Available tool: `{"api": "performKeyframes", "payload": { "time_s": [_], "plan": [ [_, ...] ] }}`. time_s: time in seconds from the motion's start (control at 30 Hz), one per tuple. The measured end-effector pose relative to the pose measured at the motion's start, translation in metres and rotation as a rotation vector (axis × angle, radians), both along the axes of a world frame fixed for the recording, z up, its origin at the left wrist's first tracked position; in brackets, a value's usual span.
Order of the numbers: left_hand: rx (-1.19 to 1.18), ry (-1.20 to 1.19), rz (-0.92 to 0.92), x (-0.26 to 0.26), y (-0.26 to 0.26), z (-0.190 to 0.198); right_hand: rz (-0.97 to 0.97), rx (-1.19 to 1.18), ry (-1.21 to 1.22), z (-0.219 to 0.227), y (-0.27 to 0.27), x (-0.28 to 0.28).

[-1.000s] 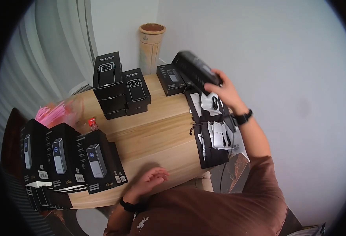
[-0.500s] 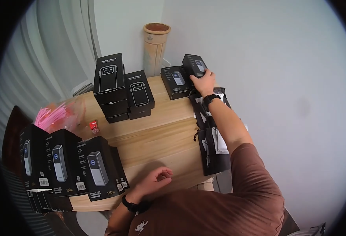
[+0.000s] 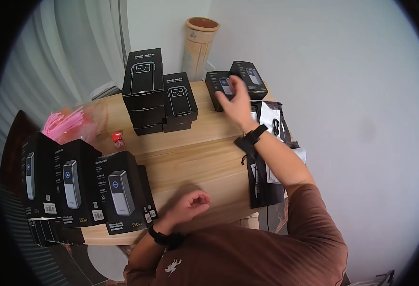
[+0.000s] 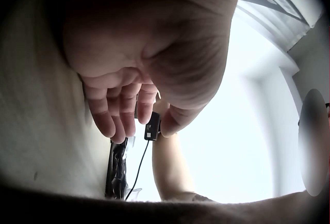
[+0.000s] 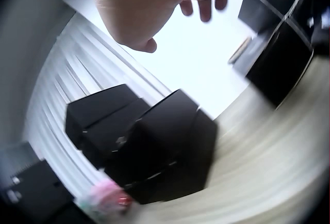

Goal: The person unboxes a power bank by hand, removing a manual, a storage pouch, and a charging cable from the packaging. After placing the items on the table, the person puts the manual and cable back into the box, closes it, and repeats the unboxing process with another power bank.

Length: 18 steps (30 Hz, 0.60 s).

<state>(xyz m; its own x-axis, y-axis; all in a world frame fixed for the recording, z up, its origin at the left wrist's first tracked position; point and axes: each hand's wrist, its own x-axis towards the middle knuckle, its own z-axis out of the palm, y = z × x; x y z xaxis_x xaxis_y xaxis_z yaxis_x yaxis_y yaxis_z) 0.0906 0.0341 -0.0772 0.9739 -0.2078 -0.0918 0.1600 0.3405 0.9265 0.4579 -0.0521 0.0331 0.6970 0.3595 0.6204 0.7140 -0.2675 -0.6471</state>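
In the head view my right hand (image 3: pixel 236 105) hangs over the table with thumb and fingers spread, holding nothing, just in front of two black boxes. One box (image 3: pixel 251 80) lies at the back right, the other (image 3: pixel 214 86) left of it, partly hidden by the fingers. The right wrist view shows the hand (image 5: pixel 165 7) empty above black boxes (image 5: pixel 175 141). My left hand (image 3: pixel 190 206) is at the table's front edge, fingers loosely curled, holding nothing; in the left wrist view its fingers hang loosely (image 4: pixel 149 59).
Stacked black boxes (image 3: pixel 143 78) stand at the back, more (image 3: pixel 121 193) at the front left. Pink strips (image 3: pixel 62 125) and a small red packet (image 3: pixel 118 138) lie at left. Black pouches with white packets (image 3: pixel 270 114) line the right edge. A tall pot (image 3: pixel 199 47) stands behind.
My right hand carried a black box to the back right, let it go beside the other box and moved off to the left. The left hand has stayed nearly in place.
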Motion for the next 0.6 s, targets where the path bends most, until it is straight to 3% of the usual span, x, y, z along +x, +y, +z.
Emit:
{"api": "performKeyframes", "payload": {
  "time_s": [0.03,0.07,0.1,0.13,0.23,0.27,0.37,0.5,0.57,0.6],
  "plan": [
    [0.018,-0.008,-0.002,0.0,0.0,-0.001,0.083,-0.015,0.394,0.006,0.012,-0.023],
    [0.036,-0.017,-0.004,0.0,0.0,-0.001,0.093,-0.108,0.454,-0.019,0.025,-0.013],
    [0.029,-0.019,0.002,0.001,-0.001,-0.001,0.118,-0.071,0.705,-0.025,0.039,-0.025],
    [0.023,-0.022,0.01,0.001,-0.002,-0.001,0.134,0.021,1.006,0.004,0.046,-0.059],
    [0.023,-0.034,0.029,0.0,-0.002,0.0,0.167,-0.052,1.177,-0.011,0.061,-0.057],
    [0.024,-0.039,0.034,-0.001,-0.003,0.0,0.258,0.0,1.229,-0.025,0.063,-0.046],
    [0.059,-0.058,0.034,-0.002,-0.003,-0.001,0.289,0.061,1.217,-0.014,0.051,-0.048],
    [0.053,-0.065,0.055,-0.003,-0.003,0.0,0.344,0.134,1.347,-0.008,0.003,-0.057],
    [0.039,-0.081,0.086,-0.005,-0.003,-0.006,0.36,0.151,1.361,0.007,-0.039,-0.092],
    [0.063,-0.136,0.196,-0.004,-0.004,-0.006,0.374,0.158,1.354,0.009,-0.06,-0.108]
  ]
}}
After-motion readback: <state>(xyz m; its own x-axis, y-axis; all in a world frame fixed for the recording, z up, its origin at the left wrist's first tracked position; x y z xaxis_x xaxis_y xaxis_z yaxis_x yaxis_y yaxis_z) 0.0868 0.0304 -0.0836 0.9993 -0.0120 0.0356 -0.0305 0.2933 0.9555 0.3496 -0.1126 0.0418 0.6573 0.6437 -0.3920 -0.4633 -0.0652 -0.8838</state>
